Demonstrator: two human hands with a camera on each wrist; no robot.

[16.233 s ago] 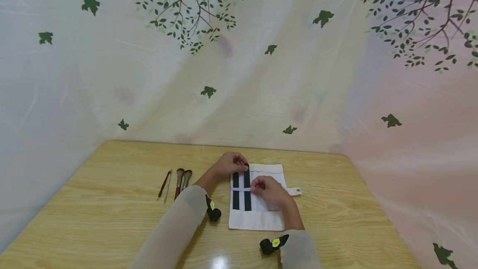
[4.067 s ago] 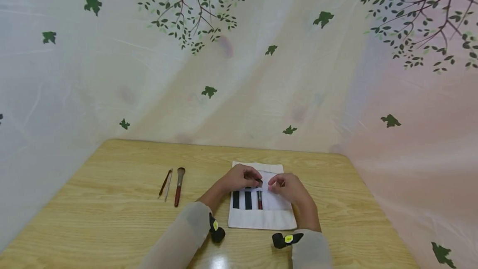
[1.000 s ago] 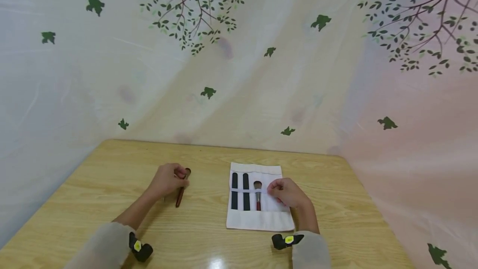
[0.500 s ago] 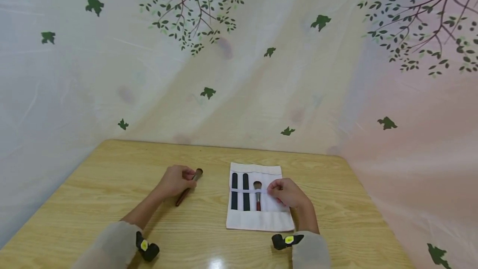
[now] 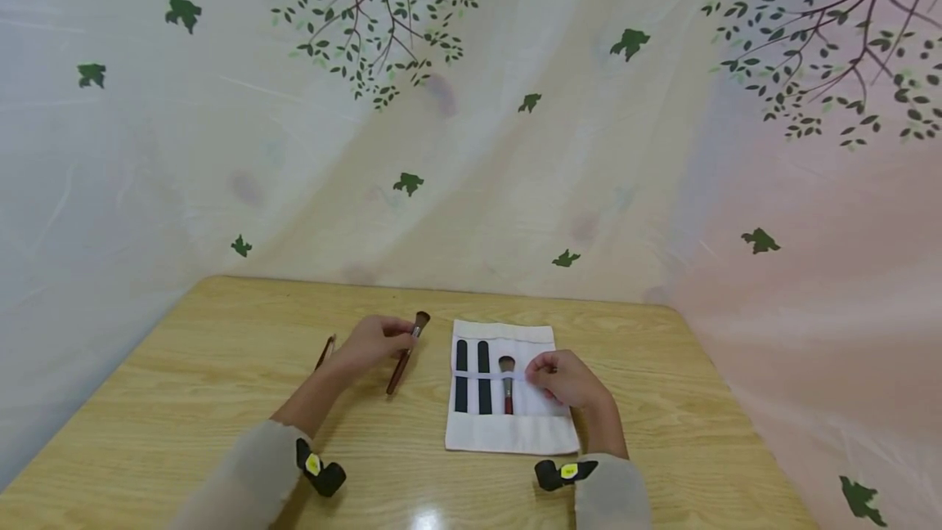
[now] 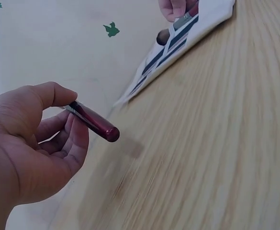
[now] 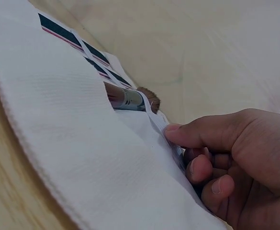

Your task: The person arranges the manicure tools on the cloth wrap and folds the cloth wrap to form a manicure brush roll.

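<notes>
My left hand pinches a makeup brush near its metal collar, bristles pointing away, over the table left of a white fabric brush roll. Its glossy red handle end sticks out past the fingers in the left wrist view. Two flat black strips with rounded tops and one makeup brush stand side by side in the roll, under a thin white elastic band. My right hand pinches this band just right of the stowed brush, thumb on top and fingers curled below.
Slim tools, one reddish-brown, lie on the wooden table at the left, partly hidden by my left arm. Behind the table hangs a pale curtain with printed leaves.
First the strips, then one brush came under the band. In the last second my left hand has lifted the other brush and carried it right, nearer the roll. My right hand stays at the band.
</notes>
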